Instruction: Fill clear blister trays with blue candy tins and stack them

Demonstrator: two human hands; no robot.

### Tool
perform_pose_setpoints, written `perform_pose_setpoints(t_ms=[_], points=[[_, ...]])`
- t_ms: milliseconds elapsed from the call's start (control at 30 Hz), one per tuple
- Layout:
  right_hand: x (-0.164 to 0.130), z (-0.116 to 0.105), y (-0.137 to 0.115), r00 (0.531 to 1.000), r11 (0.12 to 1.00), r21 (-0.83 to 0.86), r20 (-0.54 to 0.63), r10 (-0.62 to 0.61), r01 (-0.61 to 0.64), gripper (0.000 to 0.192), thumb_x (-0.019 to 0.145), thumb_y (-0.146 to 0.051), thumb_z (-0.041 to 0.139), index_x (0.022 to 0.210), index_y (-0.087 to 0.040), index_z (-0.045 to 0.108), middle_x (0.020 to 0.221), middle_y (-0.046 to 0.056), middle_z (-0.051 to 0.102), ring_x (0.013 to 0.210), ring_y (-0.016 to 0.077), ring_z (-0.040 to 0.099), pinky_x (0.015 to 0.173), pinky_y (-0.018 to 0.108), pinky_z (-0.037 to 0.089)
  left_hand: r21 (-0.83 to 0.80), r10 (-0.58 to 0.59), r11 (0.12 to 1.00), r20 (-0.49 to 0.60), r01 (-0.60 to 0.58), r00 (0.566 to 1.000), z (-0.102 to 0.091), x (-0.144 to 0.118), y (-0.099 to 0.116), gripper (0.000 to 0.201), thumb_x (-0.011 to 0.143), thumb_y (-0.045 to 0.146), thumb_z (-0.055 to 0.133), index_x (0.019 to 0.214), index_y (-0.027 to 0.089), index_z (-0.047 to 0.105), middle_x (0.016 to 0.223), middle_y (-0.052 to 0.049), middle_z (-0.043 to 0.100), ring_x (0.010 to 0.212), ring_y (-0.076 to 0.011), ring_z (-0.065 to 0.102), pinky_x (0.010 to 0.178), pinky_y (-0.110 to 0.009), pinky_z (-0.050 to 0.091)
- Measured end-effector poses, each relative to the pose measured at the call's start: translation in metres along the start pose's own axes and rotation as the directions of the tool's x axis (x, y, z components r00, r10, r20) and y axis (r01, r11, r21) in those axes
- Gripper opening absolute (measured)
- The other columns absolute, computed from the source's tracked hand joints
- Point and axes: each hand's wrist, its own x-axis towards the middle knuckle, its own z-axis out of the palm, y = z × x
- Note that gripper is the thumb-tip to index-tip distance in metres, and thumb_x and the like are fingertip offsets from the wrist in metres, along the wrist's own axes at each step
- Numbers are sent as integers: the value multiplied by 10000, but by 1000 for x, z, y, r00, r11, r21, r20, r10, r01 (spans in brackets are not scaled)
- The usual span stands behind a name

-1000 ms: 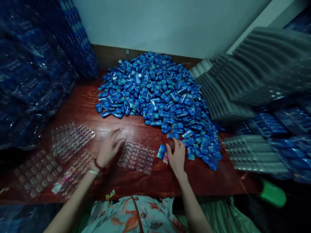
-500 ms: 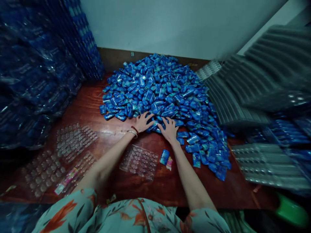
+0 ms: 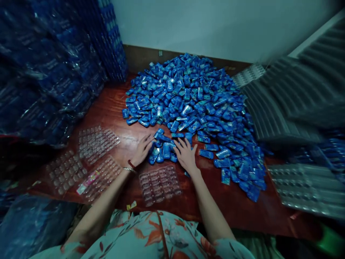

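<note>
Small cluster of blue packets [image 3: 163, 149] at 6 o'clock of the main heap [image 3: 194, 97], cupped between spread left hand [image 3: 142, 150] and right hand [image 3: 185, 155]; probably light, slick, best scooped from the flanks.

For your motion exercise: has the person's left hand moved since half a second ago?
Yes. The left hand has drawn back from the big pile toward the clear tray.
</note>
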Motion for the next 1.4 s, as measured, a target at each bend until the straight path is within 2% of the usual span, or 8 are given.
perform_pose_setpoints(t_ms=[133,300,400,567,700,833,1033,1400], points=[[-31,-9,2,993,994,-33,-57,106,-108,346,922,-335,387,1211,-249,555,1347,97,470,1240,310,360,971,657,183,-6,-211,977,-180,214,961,-27,-26,6,311,903,374,386,925,159,610,896,-65,624,831,-173,580,744,-302,479],[-47,-17,-17,994,982,189,-110,14,7,323,924,-307,381,1127,-201,609,1090,103,599,1015,223,515,879,386,393,256,-281,928,0,272,960,-17,-62,20,358,807,451,547,975,135,551,887,-86,610,814,-214,574,729,-337,463],[-37,-11,-40,998,980,194,-62,-26,37,354,914,-369,405,1174,-199,574,1029,102,603,967,231,519,816,364,403,316,-325,898,8,306,946,-3,-65,21,409,761,431,613,1006,114,527,932,-116,598,854,-243,572,735,-360,464],[-13,2,-64,1000,999,49,12,11,-11,471,866,-369,482,1281,-147,464,1048,147,579,978,286,489,793,401,398,250,-229,945,42,212,972,-1,-51,13,283,791,264,590,1035,129,538,927,-105,613,869,-241,581,779,-382,463],[-14,1,-53,1000,976,215,-4,-27,27,383,862,-265,458,1232,-180,513,1037,122,574,971,255,509,823,388,420,112,-159,981,-15,160,987,-14,-59,15,219,829,243,545,1029,158,568,952,-87,596,892,-214,571,816,-367,466],[-32,-2,-28,998,837,546,-49,44,-10,354,846,-300,496,1180,-200,560,1065,83,599,953,206,552,856,356,437,-48,-223,974,-52,221,973,-30,-81,23,227,849,323,531,1010,181,605,983,-71,620,891,-197,578,822,-352,472],[-61,-5,-15,967,598,765,127,223,-238,366,792,-398,576,1096,-198,612,1078,75,634,860,188,599,758,330,485,-175,-384,911,-25,374,923,-33,-100,27,312,833,372,551,1077,185,601,1044,-65,641,926,-195,586,844,-352,475],[-94,-6,-29,923,265,890,319,216,-370,435,659,-361,695,1050,-209,577,949,42,656,809,164,625,736,302,523,11,-187,982,-67,189,980,-24,-108,18,306,857,218,508,1156,196,568,1115,-82,479,1018,-192,521,909,-357,460]])
